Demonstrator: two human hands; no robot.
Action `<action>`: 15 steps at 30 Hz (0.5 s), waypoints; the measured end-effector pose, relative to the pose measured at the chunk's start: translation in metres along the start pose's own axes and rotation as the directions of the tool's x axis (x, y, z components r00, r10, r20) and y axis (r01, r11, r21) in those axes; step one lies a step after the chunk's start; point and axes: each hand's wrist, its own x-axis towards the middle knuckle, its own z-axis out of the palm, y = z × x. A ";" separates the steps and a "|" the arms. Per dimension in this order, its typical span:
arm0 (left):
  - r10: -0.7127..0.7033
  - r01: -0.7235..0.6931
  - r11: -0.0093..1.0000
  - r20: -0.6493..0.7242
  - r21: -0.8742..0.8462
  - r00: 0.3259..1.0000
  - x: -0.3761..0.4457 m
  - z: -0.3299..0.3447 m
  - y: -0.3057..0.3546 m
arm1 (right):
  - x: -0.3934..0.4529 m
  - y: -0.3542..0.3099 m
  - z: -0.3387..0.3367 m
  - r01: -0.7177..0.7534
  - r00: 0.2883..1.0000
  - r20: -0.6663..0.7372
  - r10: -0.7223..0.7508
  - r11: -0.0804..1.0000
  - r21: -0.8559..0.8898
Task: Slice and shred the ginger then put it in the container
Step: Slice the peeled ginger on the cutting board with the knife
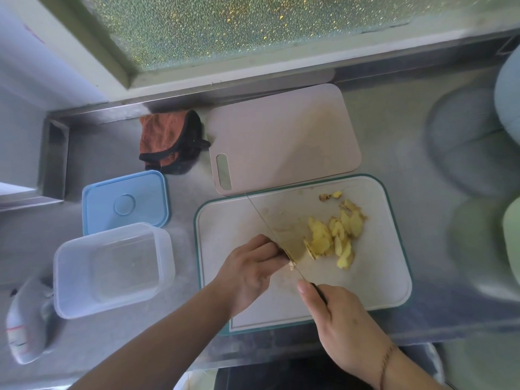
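Observation:
Several yellow ginger slices (339,235) lie in a loose pile on the white cutting board (225,226) with a teal rim. My right hand (334,319) grips the dark handle of a knife (270,226), whose blade stands on edge across the board just left of the pile. My left hand (247,268) has its fingers curled against the blade's left side, holding a small ginger piece (292,266) that is mostly hidden. An empty clear plastic container (112,268) stands to the left of the board.
A blue lid (125,202) lies behind the container. A pinkish second cutting board (284,136) and an orange cloth (168,139) sit further back. A grey object (28,319) lies at the left edge. Pale bowls (509,91) stand at the far right on the steel counter.

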 end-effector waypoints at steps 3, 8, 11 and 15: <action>0.014 -0.014 1.000 -0.015 -0.011 1.000 0.000 -0.001 -0.001 | 0.014 -0.005 0.001 0.043 0.999 -0.011 -0.043 0.999 -0.014; -0.020 0.021 0.999 0.027 -0.027 0.999 0.001 -0.002 -0.001 | 0.003 0.001 0.001 0.008 1.000 0.001 -0.008 1.000 -0.025; -0.021 0.022 0.999 0.029 -0.028 0.999 0.001 -0.002 -0.001 | 0.017 -0.004 0.004 0.054 0.998 -0.015 -0.054 0.998 -0.041; -0.017 0.017 1.000 0.019 -0.013 1.000 0.001 -0.003 -0.001 | 0.021 -0.004 0.005 0.056 0.998 -0.021 -0.057 0.997 -0.054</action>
